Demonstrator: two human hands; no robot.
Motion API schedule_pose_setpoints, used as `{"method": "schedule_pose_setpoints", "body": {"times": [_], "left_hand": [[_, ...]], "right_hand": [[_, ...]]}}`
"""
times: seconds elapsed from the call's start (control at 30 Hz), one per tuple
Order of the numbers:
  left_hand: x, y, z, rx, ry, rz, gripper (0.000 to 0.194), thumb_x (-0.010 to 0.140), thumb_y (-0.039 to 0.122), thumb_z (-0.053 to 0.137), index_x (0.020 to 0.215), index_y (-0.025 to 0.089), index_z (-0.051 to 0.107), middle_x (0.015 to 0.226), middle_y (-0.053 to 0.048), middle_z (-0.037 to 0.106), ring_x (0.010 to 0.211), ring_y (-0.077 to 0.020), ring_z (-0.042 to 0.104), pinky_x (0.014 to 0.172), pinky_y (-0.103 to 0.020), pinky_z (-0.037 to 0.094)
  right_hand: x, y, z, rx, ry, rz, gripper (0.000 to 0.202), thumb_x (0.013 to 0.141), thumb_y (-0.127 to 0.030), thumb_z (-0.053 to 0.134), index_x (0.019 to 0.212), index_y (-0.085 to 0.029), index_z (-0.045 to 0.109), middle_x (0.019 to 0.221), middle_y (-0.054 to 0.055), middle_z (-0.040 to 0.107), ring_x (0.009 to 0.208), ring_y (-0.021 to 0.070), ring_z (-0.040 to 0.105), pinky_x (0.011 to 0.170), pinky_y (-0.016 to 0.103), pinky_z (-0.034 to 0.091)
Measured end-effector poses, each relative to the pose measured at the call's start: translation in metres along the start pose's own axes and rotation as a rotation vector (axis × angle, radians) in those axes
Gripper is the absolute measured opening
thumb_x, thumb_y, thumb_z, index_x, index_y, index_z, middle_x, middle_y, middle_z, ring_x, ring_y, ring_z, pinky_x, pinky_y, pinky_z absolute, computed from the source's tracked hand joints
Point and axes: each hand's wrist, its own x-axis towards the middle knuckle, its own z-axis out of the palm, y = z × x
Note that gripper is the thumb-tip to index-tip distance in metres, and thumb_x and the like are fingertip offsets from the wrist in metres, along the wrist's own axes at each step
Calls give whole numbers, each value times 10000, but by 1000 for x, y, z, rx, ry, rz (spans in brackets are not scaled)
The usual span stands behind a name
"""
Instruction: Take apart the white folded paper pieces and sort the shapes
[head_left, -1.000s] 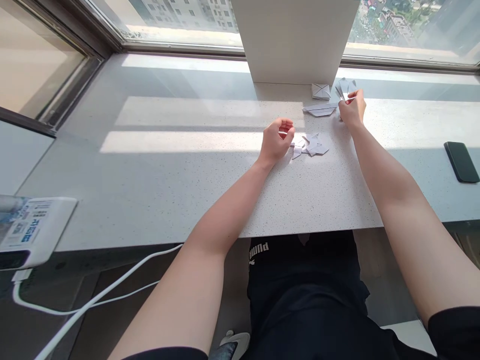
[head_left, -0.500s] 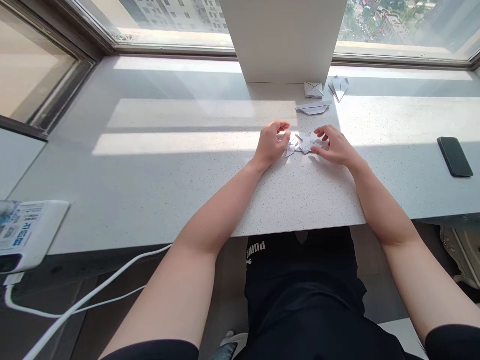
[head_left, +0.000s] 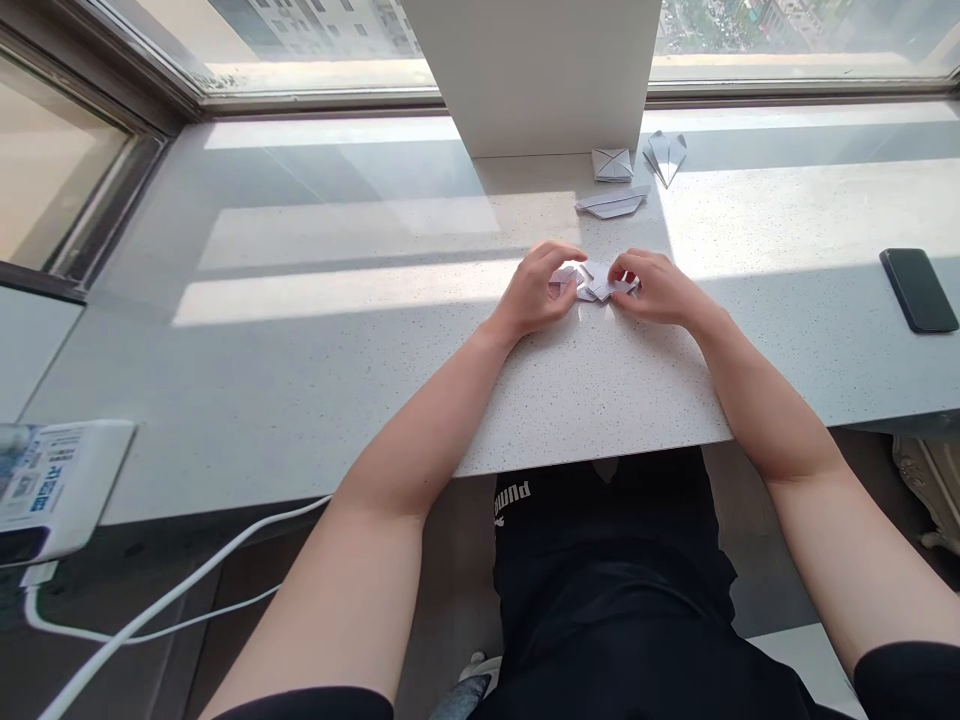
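The papers (head_left: 598, 282), a cluster of small folded white pieces, lie on the counter (head_left: 315, 400) just right of the middle of the frame, between the person's two hands. The left hand (head_left: 531, 288) is at their left end, its thumb and fingers curved and apart, with part of the papers showing in the gap between them. The right hand (head_left: 661, 288) is at their right end, its fingers bent toward the thumb around the edge of the papers; whether they pinch it, I cannot tell. How the pieces overlap is too small to make out.

Above the hands, toward the upper right, three more folded papers lie near one another: a squarish packet (head_left: 612, 165) with crossing creases, beside the foot of the pillar (head_left: 544, 80); a long boat-like strip (head_left: 613, 203) just below it; and a fan (head_left: 666, 156) to the right, its point toward the bottom of the frame. A dark phone (head_left: 919, 290) lies well apart at the right edge.

At the lower left is a white device (head_left: 86, 465) with a printed label, and a white cable (head_left: 180, 588) runs below it. Sunlight falls in bright bands across the counter.
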Motion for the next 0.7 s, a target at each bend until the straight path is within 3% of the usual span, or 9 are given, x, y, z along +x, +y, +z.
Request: {"method": "schedule_pose_setpoints", "body": {"times": [0.1, 0.27, 0.37, 0.47, 0.53, 0.6, 0.7], "left_hand": [[-1, 3, 0, -29, -6, 48, 455, 1057, 301, 802, 1511, 283, 820, 1496, -140, 896, 1416, -393, 833, 1295, -600, 642], [-1, 9, 3, -85, 37, 19, 496, 1147, 513, 853, 1582, 282, 789, 1513, -166, 891, 1400, -383, 834, 1242, -581, 665], [-1, 16, 5, -137, 63, -9, 409, 1185, 630, 830, 1394, 279, 845, 1340, -153, 916, 1250, -350, 856, 1107, -531, 700], [1, 23, 7, -240, 97, -72, 509, 1208, 775, 772, 1146, 275, 847, 1115, -119, 898, 1057, -307, 853, 949, -466, 700], [3, 26, 9, -320, 132, -136, 616, 1191, 867, 756, 1049, 271, 818, 1022, -101, 873, 979, -287, 843, 899, -441, 696], [6, 25, 9, -378, 188, -203, 655, 1176, 899, 768, 992, 270, 777, 956, -80, 846, 929, -267, 829, 879, -425, 695], [10, 17, 10, -432, 293, -290, 617, 1183, 858, 800, 977, 281, 731, 896, -46, 791, 871, -237, 790, 826, -396, 671]], "right_hand": [[2, -4, -2, 73, 61, 2, 141, 1051, -391, 853, 1074, -274, 776, 1149, 109, 852, 1048, 317, 778, 988, 501, 646], [6, -9, 3, 270, 193, 47, 367, 1153, -644, 841, 1068, -292, 783, 1063, 81, 844, 979, 282, 758, 930, 477, 662], [8, -10, 12, 391, 214, 49, 547, 1136, -838, 830, 1058, -299, 775, 1029, 64, 823, 974, 269, 762, 904, 453, 655], [10, -10, 18, 462, 196, 52, 656, 1106, -952, 792, 1073, -298, 782, 1027, 63, 814, 979, 266, 768, 874, 432, 642], [10, -8, 18, 422, 210, 67, 616, 1149, -909, 747, 1109, -296, 798, 1062, 72, 825, 1020, 278, 772, 894, 437, 650], [9, -6, 15, 310, 229, 78, 485, 1193, -770, 729, 1163, -294, 815, 1157, 96, 847, 1093, 304, 777, 945, 464, 660], [4, 0, 11, 120, 161, 45, 318, 1111, -526, 816, 1300, -271, 829, 1373, 158, 850, 1232, 371, 766, 1060, 542, 659]]}}
